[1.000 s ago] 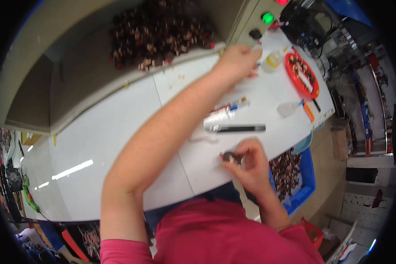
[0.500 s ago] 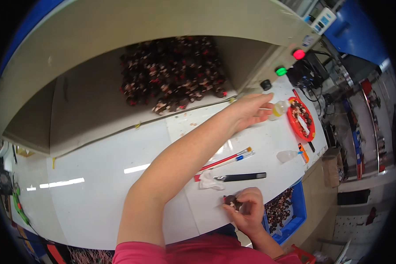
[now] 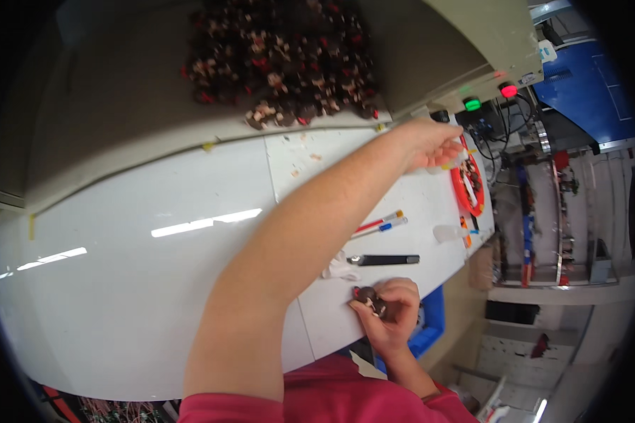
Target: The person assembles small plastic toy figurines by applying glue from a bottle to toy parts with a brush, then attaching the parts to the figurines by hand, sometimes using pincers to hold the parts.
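Note:
In my right hand [image 3: 395, 314] I hold a small dark brown figurine [image 3: 371, 299] with pale and red parts, pinched between thumb and fingers above the table's near edge. My left arm stretches across the table. At its end, my left hand [image 3: 434, 144] is closed with curled fingers beside a small clear bottle [image 3: 437, 169] with yellow in it, partly hidden by the hand. What those fingers pinch is too small to make out. Just past them lies a red dish [image 3: 479, 204] with brown and pale pieces and something white.
A large pile of similar figurines [image 3: 282, 63] fills the grey hooded booth. On the white table [image 3: 120, 296] lie a black-handled knife [image 3: 384, 260], a crumpled white tissue [image 3: 340, 268], a red brush and pen [image 3: 381, 224], and a squeeze bottle [image 3: 448, 233]. A blue bin [image 3: 434, 321] stands below the edge.
The view has shifted, so the booth sits higher in the picture. My left hand has moved farther over the yellow bottle; a thin pale stick showed at its fingers earlier. My right hand still holds the figurine.

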Demonstrator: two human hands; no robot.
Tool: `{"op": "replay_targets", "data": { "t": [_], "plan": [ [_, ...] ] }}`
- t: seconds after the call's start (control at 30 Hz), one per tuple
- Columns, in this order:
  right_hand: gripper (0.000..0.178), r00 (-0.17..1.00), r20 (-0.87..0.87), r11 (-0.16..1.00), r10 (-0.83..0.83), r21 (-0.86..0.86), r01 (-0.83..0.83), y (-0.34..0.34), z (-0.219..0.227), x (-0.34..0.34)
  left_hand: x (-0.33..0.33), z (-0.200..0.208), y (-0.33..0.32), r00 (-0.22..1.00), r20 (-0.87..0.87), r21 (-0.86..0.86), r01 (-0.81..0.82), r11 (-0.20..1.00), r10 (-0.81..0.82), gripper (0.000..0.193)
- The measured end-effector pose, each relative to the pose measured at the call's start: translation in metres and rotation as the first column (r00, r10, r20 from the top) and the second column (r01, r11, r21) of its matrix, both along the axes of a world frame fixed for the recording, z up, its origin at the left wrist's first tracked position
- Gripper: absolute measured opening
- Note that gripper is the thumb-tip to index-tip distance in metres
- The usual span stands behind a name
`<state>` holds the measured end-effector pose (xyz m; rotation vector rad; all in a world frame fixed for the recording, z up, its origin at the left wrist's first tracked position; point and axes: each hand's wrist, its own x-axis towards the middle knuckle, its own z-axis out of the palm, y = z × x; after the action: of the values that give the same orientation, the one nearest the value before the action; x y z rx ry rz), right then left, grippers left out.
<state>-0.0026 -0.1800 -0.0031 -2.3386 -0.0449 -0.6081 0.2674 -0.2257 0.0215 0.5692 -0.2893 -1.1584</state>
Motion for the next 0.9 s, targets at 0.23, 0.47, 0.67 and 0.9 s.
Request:
{"op": "replay_targets", "data": {
  "t": [0.23, 0.47, 0.67, 0.9],
  "plan": [
    [0.052, 0.995, -0.09, 0.998, 0.032, -0.049, -0.036, -0.007, 0.001, -0.003, 0.002, 0.008, 0.005, 0.997, 0.017, 0.172, 0.077, 0.982, -0.082, 0.037],
    [0.051, 0.995, -0.093, 0.999, 0.023, -0.022, -0.025, 0.0, -0.002, -0.004, 0.005, 0.005, 0.004, 1.0, -0.011, 0.108, 0.011, 0.994, -0.01, 0.039],
    [0.051, 0.994, -0.098, 0.998, -0.042, 0.046, 0.046, 0.004, 0.002, -0.003, -0.001, 0.012, 0.001, 1.0, -0.02, 0.076, -0.018, 0.997, 0.02, 0.039],
    [0.051, 0.996, -0.09, 0.998, -0.029, 0.051, 0.033, 0.003, 0.002, -0.002, 0.002, 0.012, -0.006, 0.994, -0.1, 0.1, -0.031, 0.995, 0.041, 0.036]
  ]
}}
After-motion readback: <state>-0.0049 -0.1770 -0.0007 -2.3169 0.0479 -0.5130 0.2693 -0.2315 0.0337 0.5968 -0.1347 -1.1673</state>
